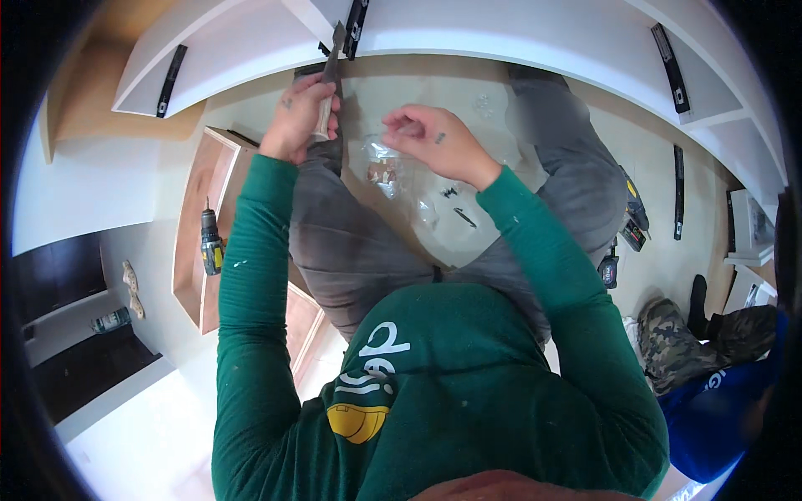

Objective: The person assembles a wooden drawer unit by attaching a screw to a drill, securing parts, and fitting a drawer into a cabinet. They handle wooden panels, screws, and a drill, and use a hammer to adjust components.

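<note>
My left hand (299, 117) is closed around a hand tool (333, 65) with a grey metal upper part and a pale handle. Its exact kind is unclear. The tool's tip points up beside a black drawer slide (355, 29) on the white cabinet (468, 33). To the right, apart from the cabinet, my right hand (439, 142) has its fingers curled together; whatever they hold, if anything, is hidden. Below the hands, clear plastic bags (401, 171) lie on the floor between my legs, one with brownish contents. Small black parts (464, 217) lie close by.
A cordless drill (211, 242) rests against a wooden drawer box (196, 288) at left. Another yellow-and-black power tool (635, 200) lies beyond my right leg. More slides (678, 192) are at right. A person in camouflage trousers (677, 342) sits at lower right.
</note>
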`<state>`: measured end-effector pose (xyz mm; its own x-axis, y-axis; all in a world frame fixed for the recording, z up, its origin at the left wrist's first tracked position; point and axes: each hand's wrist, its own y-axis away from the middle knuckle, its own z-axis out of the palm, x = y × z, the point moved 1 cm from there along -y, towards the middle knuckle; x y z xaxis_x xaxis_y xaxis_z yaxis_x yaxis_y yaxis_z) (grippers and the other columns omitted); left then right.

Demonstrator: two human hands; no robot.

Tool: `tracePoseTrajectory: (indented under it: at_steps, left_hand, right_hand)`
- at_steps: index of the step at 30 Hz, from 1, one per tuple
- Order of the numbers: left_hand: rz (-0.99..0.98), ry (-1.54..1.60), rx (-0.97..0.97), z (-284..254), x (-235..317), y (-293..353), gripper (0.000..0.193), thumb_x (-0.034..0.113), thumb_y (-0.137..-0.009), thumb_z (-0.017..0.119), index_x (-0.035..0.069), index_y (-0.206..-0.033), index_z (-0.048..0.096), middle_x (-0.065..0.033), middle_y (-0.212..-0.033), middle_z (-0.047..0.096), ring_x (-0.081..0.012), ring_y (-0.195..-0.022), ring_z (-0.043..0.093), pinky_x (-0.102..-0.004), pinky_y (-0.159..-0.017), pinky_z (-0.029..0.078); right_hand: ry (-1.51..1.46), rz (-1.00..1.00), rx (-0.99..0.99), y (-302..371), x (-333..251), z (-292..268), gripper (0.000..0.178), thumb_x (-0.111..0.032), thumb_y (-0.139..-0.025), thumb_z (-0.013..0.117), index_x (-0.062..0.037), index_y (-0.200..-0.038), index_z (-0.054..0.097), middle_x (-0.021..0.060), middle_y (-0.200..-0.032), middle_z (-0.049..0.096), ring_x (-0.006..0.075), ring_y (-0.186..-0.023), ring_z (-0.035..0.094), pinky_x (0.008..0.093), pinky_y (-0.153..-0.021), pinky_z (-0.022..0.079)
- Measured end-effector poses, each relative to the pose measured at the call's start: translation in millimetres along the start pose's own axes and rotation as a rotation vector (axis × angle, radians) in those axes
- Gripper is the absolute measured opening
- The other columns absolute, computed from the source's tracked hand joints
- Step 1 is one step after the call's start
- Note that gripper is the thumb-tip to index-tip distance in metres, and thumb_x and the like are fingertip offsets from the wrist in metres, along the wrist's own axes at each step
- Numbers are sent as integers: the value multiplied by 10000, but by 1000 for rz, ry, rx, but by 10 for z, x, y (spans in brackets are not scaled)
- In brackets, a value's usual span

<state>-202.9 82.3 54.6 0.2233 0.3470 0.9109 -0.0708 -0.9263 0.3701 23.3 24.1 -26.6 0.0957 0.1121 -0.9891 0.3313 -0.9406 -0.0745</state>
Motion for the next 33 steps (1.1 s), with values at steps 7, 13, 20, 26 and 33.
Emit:
tracePoseTrajectory:
  at_steps: [7, 13, 20, 26, 33]
  left_hand:
    - [22, -82, 8, 22, 83, -167, 224, 210, -1016, 558, 26, -1110, 642, -51, -864, 653, -149, -621, 606, -305, -521, 526]
    - [-24, 7, 46, 82, 116, -183, 236, 201, -1017, 559, 20, -1138, 650, -67, -871, 673, -153, -630, 616, -294, -524, 529]
    - [59, 187, -176, -21, 65, 35, 383, 224, -1029, 512, 12, -1344, 554, -48, -834, 632, -142, -573, 588, -270, -475, 491]
    - [99, 538, -534, -59, -286, 409, 609, 307, -904, 569, -54, -1391, 506, -136, -747, 597, -174, -410, 512, -283, -372, 467]
    - [62, 677, -755, -138, -503, 494, 628, 325, -897, 567, -84, -1371, 514, -144, -752, 569, -197, -440, 544, -330, -375, 519]
  right_hand:
    - [-126, -123, 126, -523, -273, 214, 468, -380, -906, 778, 18, -1142, 707, 108, -970, 769, 181, -860, 723, 324, -794, 562]
    - [-330, -92, 98, -609, -245, 303, 426, -346, -936, 754, 33, -1122, 700, 94, -952, 771, 173, -867, 719, 309, -820, 549]
    - [-354, -73, 138, -457, -153, 284, 446, -361, -934, 761, 19, -1156, 691, 105, -988, 754, 156, -892, 696, 307, -828, 544]
    - [-523, -178, 166, -235, -360, 288, 424, -215, -968, 733, 9, -1311, 625, 74, -1052, 674, 140, -931, 668, 293, -833, 543]
    - [-400, -336, 189, -115, -686, 395, 216, -86, -983, 665, 53, -1148, 679, 81, -950, 700, 110, -859, 664, 288, -774, 551]
